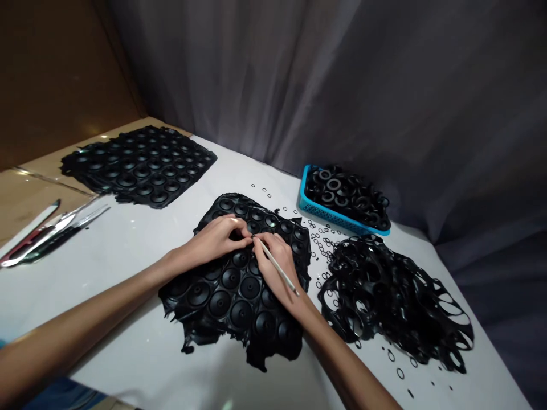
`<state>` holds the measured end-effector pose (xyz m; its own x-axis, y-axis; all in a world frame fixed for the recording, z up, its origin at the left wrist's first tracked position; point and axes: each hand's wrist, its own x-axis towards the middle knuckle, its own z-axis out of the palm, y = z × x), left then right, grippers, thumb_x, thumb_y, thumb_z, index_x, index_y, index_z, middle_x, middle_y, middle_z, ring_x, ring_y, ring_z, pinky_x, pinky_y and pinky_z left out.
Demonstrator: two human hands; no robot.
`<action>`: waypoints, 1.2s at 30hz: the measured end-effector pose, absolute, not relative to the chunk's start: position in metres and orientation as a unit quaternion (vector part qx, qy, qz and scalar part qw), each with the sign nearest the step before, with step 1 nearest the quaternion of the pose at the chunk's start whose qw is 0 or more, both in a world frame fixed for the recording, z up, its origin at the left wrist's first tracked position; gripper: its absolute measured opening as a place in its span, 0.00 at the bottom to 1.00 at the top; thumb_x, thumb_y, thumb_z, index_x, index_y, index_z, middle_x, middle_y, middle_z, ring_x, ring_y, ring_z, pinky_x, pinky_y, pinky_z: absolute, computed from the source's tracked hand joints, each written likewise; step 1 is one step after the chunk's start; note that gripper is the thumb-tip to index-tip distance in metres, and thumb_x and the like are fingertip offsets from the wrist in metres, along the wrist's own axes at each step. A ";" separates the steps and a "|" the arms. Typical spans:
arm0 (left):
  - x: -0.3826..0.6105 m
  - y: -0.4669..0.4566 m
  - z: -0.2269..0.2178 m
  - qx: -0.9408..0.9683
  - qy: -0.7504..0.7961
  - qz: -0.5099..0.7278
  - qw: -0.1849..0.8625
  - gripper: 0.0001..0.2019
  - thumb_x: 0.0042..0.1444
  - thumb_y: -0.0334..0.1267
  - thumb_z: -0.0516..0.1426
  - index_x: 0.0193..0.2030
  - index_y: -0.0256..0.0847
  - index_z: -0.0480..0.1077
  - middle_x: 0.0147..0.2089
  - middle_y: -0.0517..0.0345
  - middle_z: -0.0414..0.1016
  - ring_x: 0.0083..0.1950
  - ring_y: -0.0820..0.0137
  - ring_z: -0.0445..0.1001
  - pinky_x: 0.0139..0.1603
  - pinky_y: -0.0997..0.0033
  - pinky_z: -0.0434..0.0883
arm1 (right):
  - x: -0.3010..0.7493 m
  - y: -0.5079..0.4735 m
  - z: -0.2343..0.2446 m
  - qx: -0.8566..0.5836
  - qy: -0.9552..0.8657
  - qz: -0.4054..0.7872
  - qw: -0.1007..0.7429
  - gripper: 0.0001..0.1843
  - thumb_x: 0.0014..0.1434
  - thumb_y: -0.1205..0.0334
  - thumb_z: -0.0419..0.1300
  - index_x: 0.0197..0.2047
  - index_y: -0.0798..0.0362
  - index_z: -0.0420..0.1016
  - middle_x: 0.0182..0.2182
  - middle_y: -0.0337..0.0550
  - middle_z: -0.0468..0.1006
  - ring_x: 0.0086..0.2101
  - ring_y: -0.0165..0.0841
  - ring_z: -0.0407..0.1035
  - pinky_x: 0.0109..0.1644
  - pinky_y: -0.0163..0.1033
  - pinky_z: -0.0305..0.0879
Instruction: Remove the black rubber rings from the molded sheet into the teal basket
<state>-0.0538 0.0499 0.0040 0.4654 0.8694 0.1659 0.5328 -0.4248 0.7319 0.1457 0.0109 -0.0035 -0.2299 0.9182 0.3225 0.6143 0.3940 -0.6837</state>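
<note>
A black rubber sheet (220, 303) moulded with rows of round cups lies in front of me, its edges ragged. My left hand (217, 238) rests on its upper part, thumb and forefinger pinched together; whatever is between the tips is too small to make out. Close against those fingertips is my right hand (276, 259), also closed. A thin white pen-like stick (280, 269) runs through its grip and slants back over the hand. The tip of the stick is hidden by the fingers.
Another cupped sheet (143, 162) lies back left, near several knives or blades (51, 230). A blue basket (329, 215) holds black rings (334, 184). Right of me is a heap of holed rubber scrap (397, 296), with small thin rings (325, 242) scattered about. A grey curtain (342, 85) hangs behind.
</note>
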 end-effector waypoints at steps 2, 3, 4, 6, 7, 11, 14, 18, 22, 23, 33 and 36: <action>-0.057 0.049 0.000 0.796 0.430 0.283 0.318 0.12 0.67 0.48 0.61 0.41 0.42 0.78 0.44 0.55 0.82 0.47 0.62 0.78 0.50 0.63 0.71 | 0.150 0.009 0.000 -0.505 -0.749 0.238 0.357 0.07 0.70 0.63 0.60 0.39 0.50 0.78 0.34 0.41 0.81 0.37 0.36 0.74 0.45 0.40 0.68; -0.058 0.049 -0.001 0.795 0.426 0.287 0.321 0.12 0.67 0.48 0.62 0.43 0.42 0.78 0.44 0.55 0.82 0.48 0.62 0.78 0.50 0.63 0.71 | 0.152 0.009 0.001 -0.502 -0.747 0.246 0.360 0.07 0.70 0.62 0.61 0.39 0.50 0.78 0.33 0.40 0.80 0.36 0.36 0.73 0.44 0.39 0.68; -0.059 0.050 -0.002 0.796 0.423 0.290 0.322 0.11 0.67 0.48 0.62 0.44 0.43 0.78 0.44 0.55 0.82 0.48 0.61 0.78 0.51 0.62 0.72 | 0.153 0.008 0.002 -0.497 -0.748 0.249 0.364 0.07 0.70 0.62 0.61 0.38 0.50 0.78 0.32 0.39 0.80 0.35 0.35 0.72 0.43 0.38 0.67; -0.059 0.050 -0.002 0.800 0.419 0.289 0.318 0.11 0.67 0.47 0.63 0.43 0.42 0.78 0.44 0.55 0.82 0.48 0.61 0.78 0.51 0.61 0.72 | 0.155 0.008 0.002 -0.485 -0.755 0.245 0.367 0.09 0.70 0.62 0.61 0.35 0.50 0.77 0.31 0.38 0.78 0.34 0.34 0.70 0.42 0.38 0.66; -0.059 0.050 -0.002 0.803 0.418 0.286 0.314 0.10 0.67 0.47 0.63 0.42 0.42 0.78 0.44 0.55 0.82 0.48 0.61 0.78 0.52 0.61 0.71 | 0.155 0.008 0.002 -0.480 -0.759 0.242 0.367 0.10 0.71 0.63 0.61 0.35 0.50 0.76 0.31 0.38 0.78 0.34 0.34 0.69 0.42 0.38 0.66; -0.059 0.050 0.000 0.807 0.419 0.276 0.312 0.09 0.68 0.45 0.63 0.42 0.42 0.78 0.45 0.56 0.82 0.49 0.61 0.77 0.52 0.60 0.72 | 0.156 0.009 0.000 -0.464 -0.775 0.224 0.366 0.11 0.71 0.64 0.60 0.34 0.50 0.75 0.30 0.38 0.76 0.33 0.34 0.67 0.41 0.38 0.65; -0.059 0.049 0.000 0.799 0.421 0.287 0.318 0.10 0.67 0.46 0.64 0.46 0.42 0.79 0.45 0.55 0.82 0.48 0.62 0.78 0.51 0.61 0.73 | 0.157 0.009 -0.001 -0.447 -0.794 0.201 0.360 0.11 0.73 0.64 0.58 0.36 0.50 0.75 0.31 0.39 0.78 0.33 0.35 0.67 0.42 0.39 0.66; -0.060 0.050 -0.002 0.806 0.406 0.299 0.309 0.10 0.67 0.46 0.64 0.46 0.42 0.80 0.47 0.54 0.83 0.49 0.61 0.78 0.53 0.61 0.73 | 0.157 0.008 0.000 -0.427 -0.829 0.154 0.326 0.11 0.75 0.65 0.54 0.39 0.51 0.74 0.36 0.44 0.80 0.37 0.38 0.69 0.45 0.42 0.68; -0.061 0.053 -0.004 0.824 0.386 0.293 0.294 0.08 0.68 0.44 0.64 0.42 0.42 0.80 0.44 0.55 0.83 0.49 0.61 0.78 0.52 0.62 0.72 | 0.155 0.008 0.002 -0.440 -0.840 0.142 0.283 0.12 0.77 0.62 0.53 0.39 0.50 0.71 0.38 0.46 0.79 0.40 0.40 0.71 0.47 0.44 0.70; -0.061 0.053 -0.004 0.827 0.385 0.290 0.290 0.08 0.68 0.43 0.64 0.42 0.41 0.80 0.44 0.55 0.83 0.49 0.61 0.78 0.52 0.62 0.72 | 0.155 0.008 0.003 -0.446 -0.837 0.148 0.280 0.11 0.77 0.61 0.53 0.40 0.50 0.70 0.38 0.46 0.79 0.41 0.40 0.71 0.48 0.44 0.71; -0.062 0.052 -0.004 0.834 0.376 0.287 0.283 0.11 0.69 0.47 0.62 0.44 0.43 0.80 0.44 0.56 0.82 0.47 0.63 0.76 0.50 0.63 0.70 | 0.154 0.017 0.002 -0.437 -0.882 0.009 0.176 0.13 0.78 0.61 0.48 0.46 0.53 0.73 0.41 0.50 0.80 0.44 0.42 0.73 0.46 0.45 0.71; -0.060 0.052 -0.003 0.837 0.369 0.293 0.279 0.10 0.69 0.44 0.62 0.41 0.42 0.80 0.42 0.57 0.82 0.44 0.65 0.76 0.49 0.64 0.69 | 0.152 0.019 0.003 -0.430 -0.886 -0.020 0.172 0.15 0.78 0.64 0.47 0.43 0.53 0.73 0.39 0.49 0.80 0.41 0.41 0.72 0.44 0.44 0.69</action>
<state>-0.0598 0.0525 -0.0031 0.5558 0.7812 0.2843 0.4545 -0.5719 0.6829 0.1522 0.0190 0.0026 -0.5717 0.7549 0.3213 0.7684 0.6300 -0.1129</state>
